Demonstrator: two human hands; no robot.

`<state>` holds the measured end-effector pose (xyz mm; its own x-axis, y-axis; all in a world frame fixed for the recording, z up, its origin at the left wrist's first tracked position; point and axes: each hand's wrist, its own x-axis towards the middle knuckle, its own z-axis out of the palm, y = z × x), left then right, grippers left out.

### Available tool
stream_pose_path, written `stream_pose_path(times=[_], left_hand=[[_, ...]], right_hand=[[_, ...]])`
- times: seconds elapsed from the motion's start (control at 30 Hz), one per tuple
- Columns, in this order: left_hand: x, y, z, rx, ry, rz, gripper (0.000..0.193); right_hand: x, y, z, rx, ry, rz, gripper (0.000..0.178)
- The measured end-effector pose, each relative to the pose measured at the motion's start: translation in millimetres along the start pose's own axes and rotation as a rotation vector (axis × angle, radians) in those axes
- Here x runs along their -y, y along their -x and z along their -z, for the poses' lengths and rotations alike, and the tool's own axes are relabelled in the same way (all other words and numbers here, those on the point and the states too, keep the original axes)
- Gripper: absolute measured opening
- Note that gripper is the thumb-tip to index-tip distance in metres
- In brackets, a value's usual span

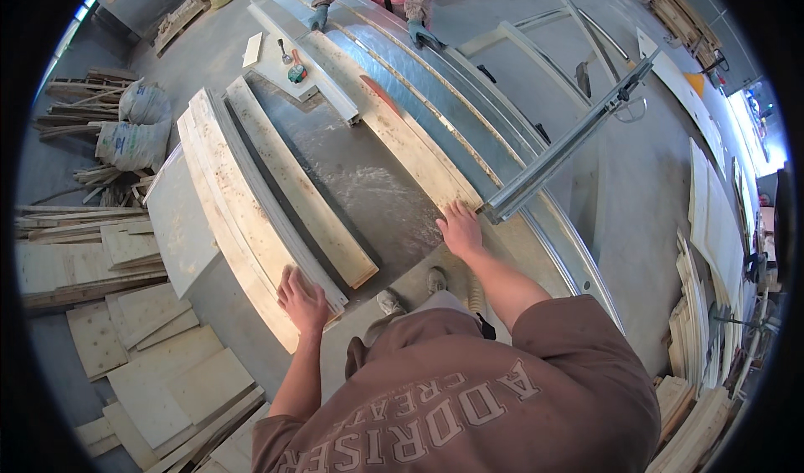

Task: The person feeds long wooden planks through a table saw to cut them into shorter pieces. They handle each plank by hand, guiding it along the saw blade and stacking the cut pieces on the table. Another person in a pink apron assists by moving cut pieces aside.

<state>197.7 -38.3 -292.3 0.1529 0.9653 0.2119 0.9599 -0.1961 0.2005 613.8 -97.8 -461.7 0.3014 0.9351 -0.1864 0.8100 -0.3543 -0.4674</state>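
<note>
My left hand (303, 299) rests on the near end of a stack of long pale boards (243, 197), its fingers spread over the top. With fingers stretched out, my right hand (461, 228) lies on the near end of a long wooden board (410, 142). That board lies on a metal saw table (394, 63), and an orange-red fin (379, 94) stands up beside it. A metal fence bar (569, 138) slants across the table just right of my right hand. Between the two lies a separate narrow board (297, 180), apart from both hands.
Across the table stands a co-worker, one gloved hand (318, 18) by the board's far end and another gloved hand (425, 35) on the table. A brush (296, 71) lies on a small panel. Plywood pieces (180, 381) and white sacks (132, 142) are at left; a metal frame (536, 50) extends right.
</note>
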Motion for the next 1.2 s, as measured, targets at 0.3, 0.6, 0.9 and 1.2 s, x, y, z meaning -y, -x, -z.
stream_pose_path(times=[0.3, 0.6, 0.9, 1.2], left_hand=[[1, -18, -10, 0.015, -0.012, 0.015, 0.064], [10, -45, -18, 0.024, 0.013, 0.012, 0.066], [-53, -86, -40, 0.065, 0.198, -0.202, 0.065], [-174, -109, -133, 0.656, 0.475, -0.226, 0.049]], right_hand=[[-4, -10, -32, -0.315, -0.962, -1.226, 0.076], [-43, -5, -70, -0.302, -1.267, -1.09, 0.057], [-72, 25, -83, -0.345, -1.303, -1.007, 0.053], [-101, 55, -93, -0.349, -1.291, -0.933, 0.049]])
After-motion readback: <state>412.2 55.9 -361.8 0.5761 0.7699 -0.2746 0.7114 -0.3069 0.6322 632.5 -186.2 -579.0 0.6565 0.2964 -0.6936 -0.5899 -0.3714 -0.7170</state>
